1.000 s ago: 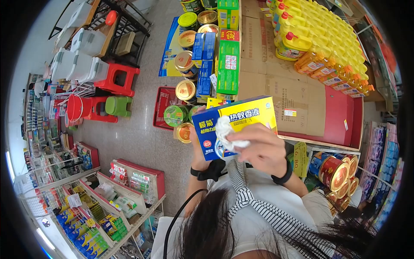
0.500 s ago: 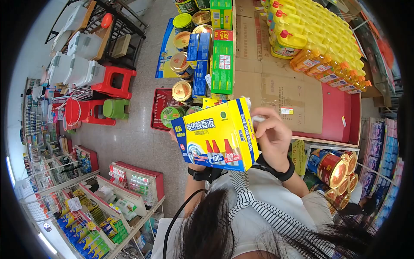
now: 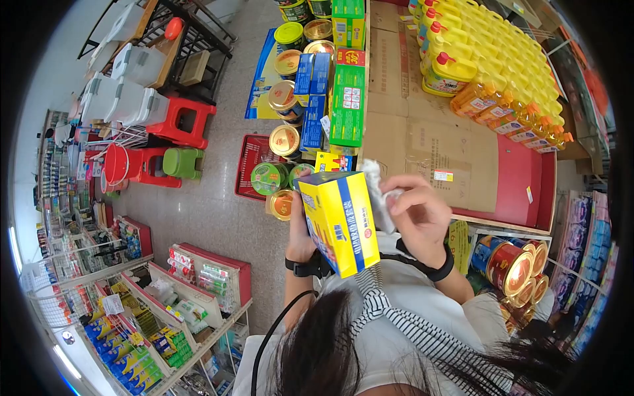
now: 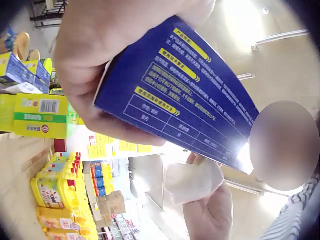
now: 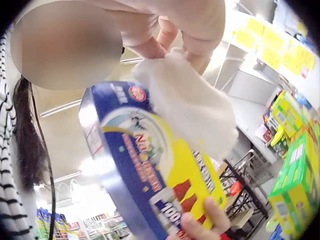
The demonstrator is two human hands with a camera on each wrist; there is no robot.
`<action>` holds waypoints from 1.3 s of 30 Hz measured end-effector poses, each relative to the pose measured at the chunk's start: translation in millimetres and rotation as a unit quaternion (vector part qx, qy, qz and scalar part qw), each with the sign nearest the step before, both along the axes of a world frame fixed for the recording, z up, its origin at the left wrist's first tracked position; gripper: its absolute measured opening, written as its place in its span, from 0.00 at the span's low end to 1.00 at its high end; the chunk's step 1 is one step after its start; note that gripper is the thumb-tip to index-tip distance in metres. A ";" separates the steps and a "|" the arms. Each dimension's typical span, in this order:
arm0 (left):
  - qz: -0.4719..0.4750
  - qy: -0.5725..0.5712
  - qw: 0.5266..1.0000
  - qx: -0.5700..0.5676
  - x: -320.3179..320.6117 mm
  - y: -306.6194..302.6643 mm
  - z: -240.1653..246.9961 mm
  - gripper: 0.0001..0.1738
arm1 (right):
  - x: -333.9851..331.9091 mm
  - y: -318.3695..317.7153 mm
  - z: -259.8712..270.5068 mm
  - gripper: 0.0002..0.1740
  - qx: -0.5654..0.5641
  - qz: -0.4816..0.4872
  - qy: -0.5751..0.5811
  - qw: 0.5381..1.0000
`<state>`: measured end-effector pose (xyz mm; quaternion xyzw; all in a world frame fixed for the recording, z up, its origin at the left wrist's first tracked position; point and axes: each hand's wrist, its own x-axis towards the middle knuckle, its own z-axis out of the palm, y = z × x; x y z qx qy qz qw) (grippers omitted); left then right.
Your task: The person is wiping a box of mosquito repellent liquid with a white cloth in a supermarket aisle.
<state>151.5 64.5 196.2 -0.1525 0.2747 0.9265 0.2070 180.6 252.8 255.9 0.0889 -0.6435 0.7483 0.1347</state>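
Note:
A yellow and blue box of mosquito repellent liquid is held up before the chest, tilted, one yellow end facing the head camera. My left hand grips it from the left side. In the left wrist view that hand wraps the edge of the blue printed panel. My right hand pinches a crumpled white cloth or tissue beside the box's right face. Seen from the right wrist, the cloth hangs from the fingers and overlaps the box front with its red bottles.
Ahead stands a cardboard-lined display platform with yellow detergent jugs along its right. Stacked green boxes, lidded tins and a red basket line its left side. Shelves are at lower left, red tins at right.
The box has turned from its broad printed front to a yellow end. The right hand with the white cloth has moved off the front to the box's right side.

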 end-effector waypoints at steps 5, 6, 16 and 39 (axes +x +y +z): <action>-0.023 0.011 1.000 -0.008 1.0 0.9 -4.2 0.32 | -17.8 9.1 27.9 0.10 0.101 -0.069 0.158 0.980; -0.033 0.001 0.999 -0.005 0.4 0.0 -4.7 0.33 | -20.3 7.1 30.5 0.11 0.156 -0.053 0.217 0.962; -0.099 -0.099 0.984 0.108 1.7 -31.1 -29.1 0.44 | -5.9 -2.1 24.1 0.05 0.158 0.216 0.298 0.916; -0.049 0.014 0.988 0.148 7.8 -24.3 -30.5 0.40 | -36.2 -4.4 16.5 0.05 0.129 0.096 0.288 0.944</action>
